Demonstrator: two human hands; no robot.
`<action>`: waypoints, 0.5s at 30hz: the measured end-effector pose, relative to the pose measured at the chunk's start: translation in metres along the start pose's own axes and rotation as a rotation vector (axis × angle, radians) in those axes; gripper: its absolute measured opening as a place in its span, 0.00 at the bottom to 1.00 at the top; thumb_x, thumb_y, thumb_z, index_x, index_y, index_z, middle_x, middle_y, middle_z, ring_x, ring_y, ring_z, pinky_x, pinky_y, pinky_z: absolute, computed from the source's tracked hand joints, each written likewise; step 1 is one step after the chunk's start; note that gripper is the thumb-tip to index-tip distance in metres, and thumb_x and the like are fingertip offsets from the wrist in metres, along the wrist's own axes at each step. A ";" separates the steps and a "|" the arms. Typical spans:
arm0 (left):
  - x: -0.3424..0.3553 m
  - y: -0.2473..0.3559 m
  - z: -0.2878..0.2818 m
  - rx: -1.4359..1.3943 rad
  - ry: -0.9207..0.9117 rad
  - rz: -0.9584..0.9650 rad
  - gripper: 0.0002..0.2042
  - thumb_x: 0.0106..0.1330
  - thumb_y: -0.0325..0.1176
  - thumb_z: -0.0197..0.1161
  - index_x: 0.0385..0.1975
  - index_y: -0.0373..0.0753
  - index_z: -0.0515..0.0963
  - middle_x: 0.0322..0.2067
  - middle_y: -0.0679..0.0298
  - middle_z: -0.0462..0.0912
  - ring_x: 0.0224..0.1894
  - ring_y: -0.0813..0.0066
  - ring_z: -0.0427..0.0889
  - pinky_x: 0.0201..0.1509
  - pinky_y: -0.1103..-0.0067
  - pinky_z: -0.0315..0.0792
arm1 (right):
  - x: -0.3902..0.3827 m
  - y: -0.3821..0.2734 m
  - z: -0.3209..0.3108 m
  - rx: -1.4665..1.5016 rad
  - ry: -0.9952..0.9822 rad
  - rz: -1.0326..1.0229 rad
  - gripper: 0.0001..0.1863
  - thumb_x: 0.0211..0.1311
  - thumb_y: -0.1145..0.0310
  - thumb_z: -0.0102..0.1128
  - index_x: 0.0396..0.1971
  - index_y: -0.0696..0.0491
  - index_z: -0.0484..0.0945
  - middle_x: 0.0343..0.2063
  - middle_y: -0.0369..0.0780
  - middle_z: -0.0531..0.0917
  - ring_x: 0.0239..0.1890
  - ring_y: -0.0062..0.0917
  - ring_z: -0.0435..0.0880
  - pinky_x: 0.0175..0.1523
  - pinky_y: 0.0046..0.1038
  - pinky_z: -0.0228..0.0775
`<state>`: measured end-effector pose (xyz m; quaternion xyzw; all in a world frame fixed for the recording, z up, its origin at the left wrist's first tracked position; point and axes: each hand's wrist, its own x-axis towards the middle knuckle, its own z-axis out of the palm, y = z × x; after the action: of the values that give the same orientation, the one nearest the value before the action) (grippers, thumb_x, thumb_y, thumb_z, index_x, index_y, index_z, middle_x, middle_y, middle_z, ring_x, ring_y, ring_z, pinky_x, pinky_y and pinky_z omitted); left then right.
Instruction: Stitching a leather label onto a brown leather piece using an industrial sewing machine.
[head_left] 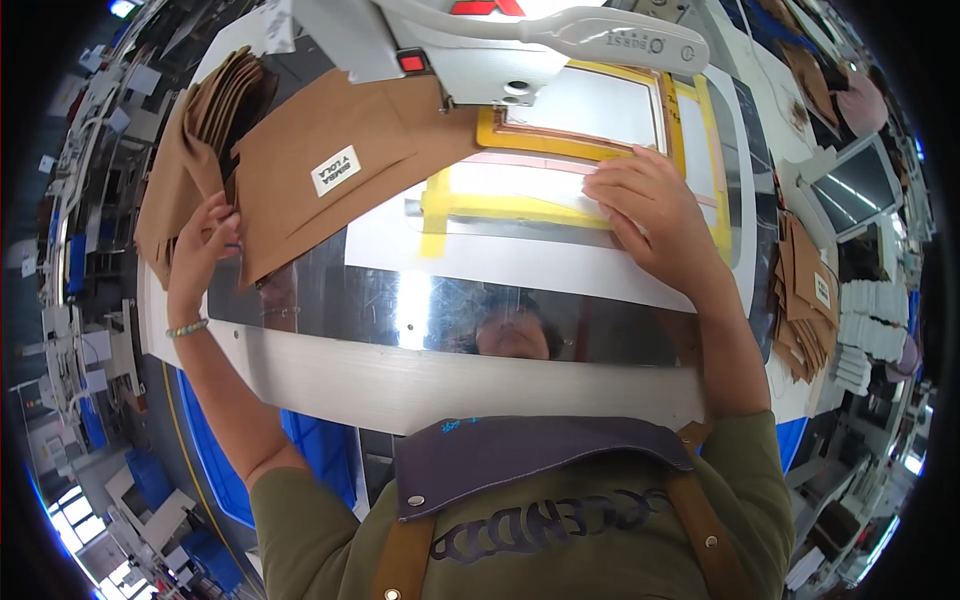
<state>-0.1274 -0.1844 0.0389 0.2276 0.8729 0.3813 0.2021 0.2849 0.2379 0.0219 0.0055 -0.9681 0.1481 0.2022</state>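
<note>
A brown fabric piece (290, 150) with a white printed label (336, 172) lies across the left of the table, its far right end running under the sewing machine head. My left hand (205, 240) is closed at its left edge, thumb and fingers pinching the cloth beside a folded brown stack (185, 170). My right hand (655, 215) rests open, fingers stretched out, on the near edge of a yellow-edged clamp frame (570, 150). Below the frame is a white sewing template (480, 240) with yellow tape strips.
The white sewing machine head (450, 50) overhangs the far middle. A polished metal plate (380, 310) covers the near table. At right stand a tilted screen (850, 190) and a pile of brown labelled pieces (800, 310). A blue bin (310, 450) sits below the table.
</note>
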 end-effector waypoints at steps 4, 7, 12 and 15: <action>0.034 -0.012 0.032 0.428 0.330 0.036 0.28 0.74 0.47 0.70 0.61 0.29 0.78 0.45 0.53 0.89 0.45 0.61 0.88 0.49 0.70 0.80 | 0.000 -0.003 -0.002 -0.005 0.001 -0.004 0.10 0.67 0.76 0.65 0.46 0.55 0.87 0.48 0.41 0.89 0.58 0.36 0.84 0.76 0.49 0.64; 0.043 -0.027 0.053 0.568 0.477 0.051 0.17 0.75 0.45 0.67 0.44 0.34 0.81 0.42 0.46 0.86 0.45 0.42 0.85 0.49 0.59 0.77 | 0.002 -0.004 0.003 0.039 -0.010 -0.006 0.10 0.67 0.76 0.65 0.46 0.55 0.87 0.48 0.41 0.89 0.58 0.37 0.84 0.77 0.49 0.64; -0.008 0.018 0.059 0.285 0.747 0.286 0.11 0.80 0.37 0.63 0.46 0.34 0.80 0.38 0.49 0.88 0.40 0.46 0.86 0.47 0.65 0.77 | 0.005 -0.007 0.002 0.053 -0.050 -0.012 0.10 0.68 0.76 0.64 0.47 0.55 0.87 0.48 0.42 0.89 0.57 0.38 0.85 0.76 0.49 0.64; -0.065 0.023 0.004 0.157 0.976 0.472 0.13 0.81 0.37 0.63 0.51 0.32 0.81 0.37 0.55 0.90 0.39 0.62 0.89 0.47 0.71 0.78 | -0.001 -0.004 -0.004 0.009 -0.072 -0.004 0.11 0.71 0.76 0.62 0.49 0.56 0.87 0.49 0.43 0.89 0.57 0.39 0.85 0.77 0.49 0.63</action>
<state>-0.0670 -0.2039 0.0653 0.2284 0.8163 0.4115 -0.3348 0.2875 0.2347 0.0260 0.0139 -0.9740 0.1519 0.1676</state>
